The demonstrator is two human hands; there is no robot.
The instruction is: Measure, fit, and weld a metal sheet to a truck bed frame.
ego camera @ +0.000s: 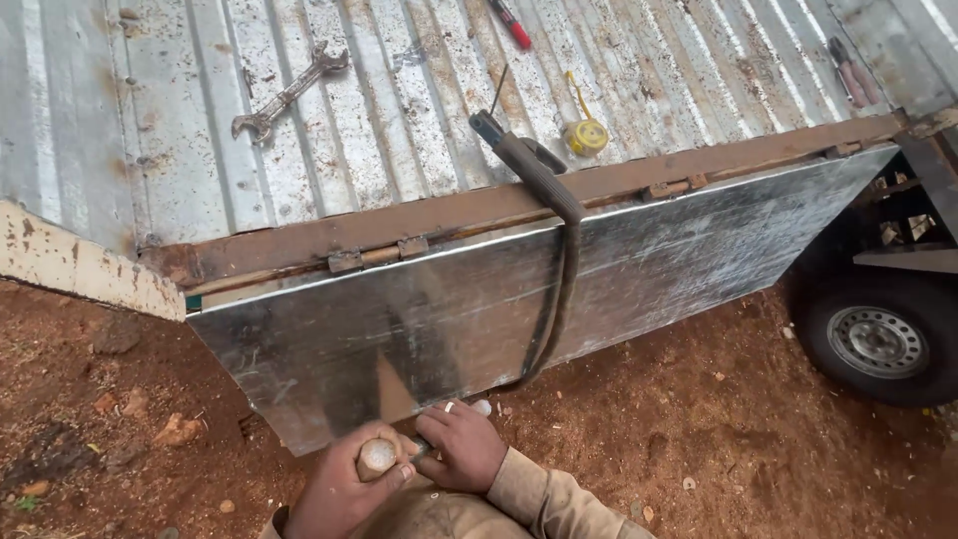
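Observation:
My left hand (339, 484) is closed around the round end of a wooden handle (377, 457), low in the view. Just to its right, my right hand (461, 444), with a ring on one finger, has its fingers curled around a small pale object (482, 406), whose kind I cannot tell. Both hands are at the lower edge of a shiny sheet-metal side panel (399, 329), which hangs down from a rusty hinged rail (379, 255) on a truck bed.
A welding electrode holder (519, 150) lies on the corrugated bed (419, 110), its dark cable (565, 289) draped down over the panel. A spanner (289, 95), a yellow tape measure (587, 135), a red-handled tool (509, 22) and pliers (848, 70) lie on the bed. A wheel (878, 339) stands on red dirt.

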